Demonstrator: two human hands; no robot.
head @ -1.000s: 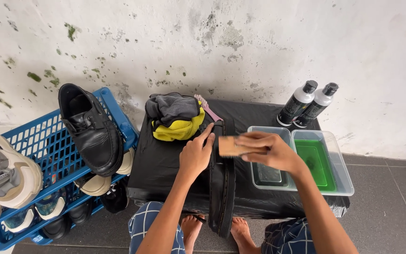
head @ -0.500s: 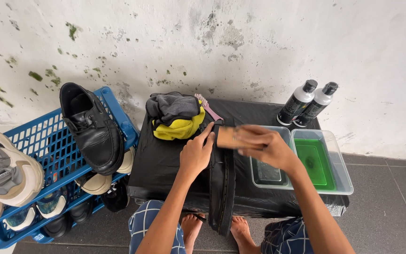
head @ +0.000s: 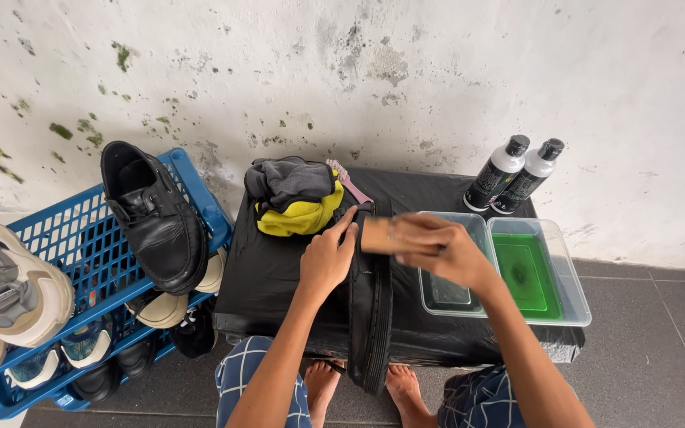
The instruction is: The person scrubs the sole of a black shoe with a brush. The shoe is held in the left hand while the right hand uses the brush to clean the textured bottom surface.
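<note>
A black shoe (head: 371,305) lies on its side on the black-covered table (head: 271,269), its sole toward me. My left hand (head: 328,255) presses on the shoe's upper and steadies it. My right hand (head: 438,247) grips a wooden brush (head: 382,235) and holds it against the shoe near its far end. The brush looks blurred from motion.
Grey and yellow cloths (head: 295,198) and a pink brush (head: 348,184) lie at the table's back. Two clear tubs (head: 509,273), one with green liquid, and two bottles (head: 517,173) stand on the right. A blue crate (head: 81,261) of shoes sits left, a black shoe (head: 156,214) on its rim.
My right hand has slid the brush a little to the left along the shoe. My left hand stays on the shoe.
</note>
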